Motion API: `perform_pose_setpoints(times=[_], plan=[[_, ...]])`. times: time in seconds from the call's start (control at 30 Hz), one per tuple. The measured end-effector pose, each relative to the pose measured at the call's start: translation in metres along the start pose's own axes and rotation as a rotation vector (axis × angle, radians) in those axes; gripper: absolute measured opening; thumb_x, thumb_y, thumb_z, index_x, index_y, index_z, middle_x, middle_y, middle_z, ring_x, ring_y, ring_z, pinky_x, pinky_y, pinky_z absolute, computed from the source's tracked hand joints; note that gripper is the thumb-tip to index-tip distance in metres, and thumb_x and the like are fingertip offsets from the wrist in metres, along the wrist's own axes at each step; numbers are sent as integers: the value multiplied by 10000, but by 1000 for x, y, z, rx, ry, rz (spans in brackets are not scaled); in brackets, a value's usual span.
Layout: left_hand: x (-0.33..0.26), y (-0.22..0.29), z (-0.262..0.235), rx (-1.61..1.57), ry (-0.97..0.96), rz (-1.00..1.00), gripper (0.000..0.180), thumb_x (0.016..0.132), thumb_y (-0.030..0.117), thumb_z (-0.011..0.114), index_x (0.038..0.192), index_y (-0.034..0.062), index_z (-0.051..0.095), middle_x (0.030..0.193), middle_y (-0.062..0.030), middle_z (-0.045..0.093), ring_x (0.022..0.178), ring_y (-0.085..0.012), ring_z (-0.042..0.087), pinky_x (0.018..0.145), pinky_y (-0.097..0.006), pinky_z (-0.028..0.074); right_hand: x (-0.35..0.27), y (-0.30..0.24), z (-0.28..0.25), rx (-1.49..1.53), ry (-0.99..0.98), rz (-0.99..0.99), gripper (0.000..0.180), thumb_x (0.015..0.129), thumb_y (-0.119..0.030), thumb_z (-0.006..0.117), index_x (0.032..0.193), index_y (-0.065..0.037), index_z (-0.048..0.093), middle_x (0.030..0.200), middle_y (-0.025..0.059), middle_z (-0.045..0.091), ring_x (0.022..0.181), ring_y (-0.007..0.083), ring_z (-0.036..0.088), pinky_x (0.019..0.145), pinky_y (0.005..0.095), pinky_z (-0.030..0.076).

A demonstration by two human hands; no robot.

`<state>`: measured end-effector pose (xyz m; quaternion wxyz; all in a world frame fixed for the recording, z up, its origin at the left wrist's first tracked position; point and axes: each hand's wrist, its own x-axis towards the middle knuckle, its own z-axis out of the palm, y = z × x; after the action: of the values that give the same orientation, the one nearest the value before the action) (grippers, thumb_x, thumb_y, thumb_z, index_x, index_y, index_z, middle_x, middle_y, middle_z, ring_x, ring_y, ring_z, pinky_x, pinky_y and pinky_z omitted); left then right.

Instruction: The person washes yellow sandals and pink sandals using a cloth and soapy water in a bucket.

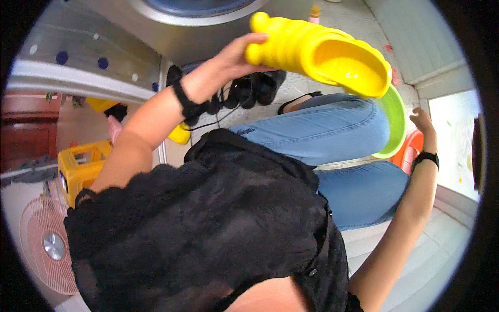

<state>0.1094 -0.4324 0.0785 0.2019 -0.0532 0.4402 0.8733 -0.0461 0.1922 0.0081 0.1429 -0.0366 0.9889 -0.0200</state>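
Note:
My left hand is raised at the top middle and grips the closed end of a ribbed yellow plastic scoop, whose open mouth faces right and toward me. My right hand reaches down at the right edge, fingers apart, beside a green plastic basin and an orange plastic thing; I cannot tell if it touches either. My black top and blue-jeaned knees fill the middle of the view.
A washing machine's round door and metal front lie at the top. Dark shoes rest on the tiled floor below the scoop. A yellow crate and a pink fan stand at the left. A white wall panel is at the right.

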Motion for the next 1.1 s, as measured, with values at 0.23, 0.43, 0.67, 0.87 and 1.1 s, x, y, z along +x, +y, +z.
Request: perform_pose_setpoints(times=[0.23, 0.43, 0.67, 0.87, 1.1], plan=[[-193, 23, -135, -269, 490, 120, 635, 824, 312, 659, 1385, 135, 418, 1380, -119, 499, 1292, -328, 456, 1098, -533, 331, 20, 4, 45, 250, -147, -43, 390, 790, -135, 674, 1144, 11, 601, 804, 140, 670, 719, 215, 636, 645, 361, 499], [-262, -10, -232, -354, 879, 267, 688, 830, 500, 602, 1392, 150, 415, 1380, -113, 482, 1259, -328, 462, 1078, -482, 344, 12, 51, 64, 241, -177, -22, 346, 807, -81, 622, 1125, 53, 592, 761, 114, 648, 639, 172, 615, 557, 310, 489], [-254, -40, -288, -540, 1337, 264, 816, 758, 735, 517, 1370, 198, 456, 1326, -89, 524, 1221, -308, 494, 1063, -505, 290, 14, 27, 66, 277, -252, 56, 368, 824, -43, 646, 1163, 72, 560, 784, 102, 627, 680, 176, 592, 583, 307, 472], [-212, -31, -292, -444, 1432, 29, 815, 770, 790, 384, 1356, 234, 486, 1301, -18, 571, 1249, -253, 488, 1025, -516, 236, 3, 24, 64, 281, -218, -3, 347, 816, -97, 629, 1125, 58, 591, 731, 118, 641, 648, 173, 613, 579, 307, 486], [-155, -19, -313, -665, 1377, 129, 698, 801, 757, 359, 1291, 279, 500, 1279, -33, 551, 1217, -281, 500, 987, -484, 300, -9, 38, 46, 369, -282, 43, 340, 809, -63, 640, 1127, 52, 600, 801, 112, 655, 685, 168, 611, 595, 294, 494]])
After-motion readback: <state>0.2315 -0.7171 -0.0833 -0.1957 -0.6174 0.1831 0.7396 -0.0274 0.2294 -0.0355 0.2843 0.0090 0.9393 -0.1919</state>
